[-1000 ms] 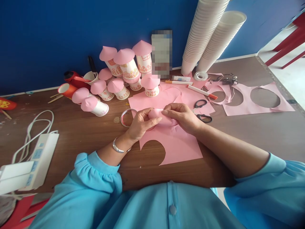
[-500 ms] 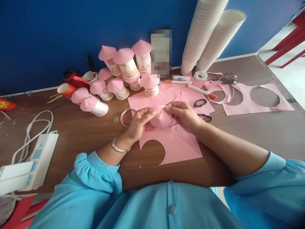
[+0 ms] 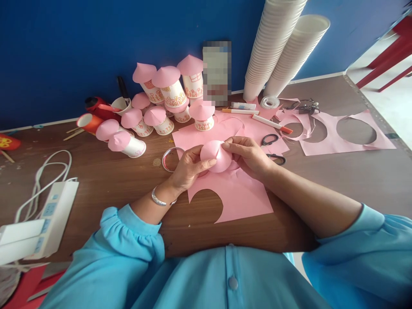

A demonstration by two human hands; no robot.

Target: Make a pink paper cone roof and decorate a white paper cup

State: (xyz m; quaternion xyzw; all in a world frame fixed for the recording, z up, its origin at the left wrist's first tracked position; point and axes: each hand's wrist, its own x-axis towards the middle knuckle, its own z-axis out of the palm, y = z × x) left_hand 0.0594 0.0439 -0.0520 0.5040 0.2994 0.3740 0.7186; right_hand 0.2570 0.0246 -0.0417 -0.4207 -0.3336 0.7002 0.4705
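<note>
A pink paper cone is held up between both hands, its slit edges lapped over each other. My left hand pinches its left side, thumb across the front. My right hand pinches the upper right edge between thumb and fingers. Beneath lies a pink paper sheet with a round piece cut out. Black scissor handles show beside my right hand; the blades are hidden. A roll of tape lies by my left hand. Behind stand several decorated paper cups with pink cone roofs.
Tall stacks of white paper cups stand against the blue wall. Orange-and-white markers, a glue stick and pink paper scraps lie to the right. At left is a white power strip with its cable.
My left hand has shifted its grip, with the thumb now lower across the cone's front. The cone looks smoother and more closed. My right hand keeps its pinch.
</note>
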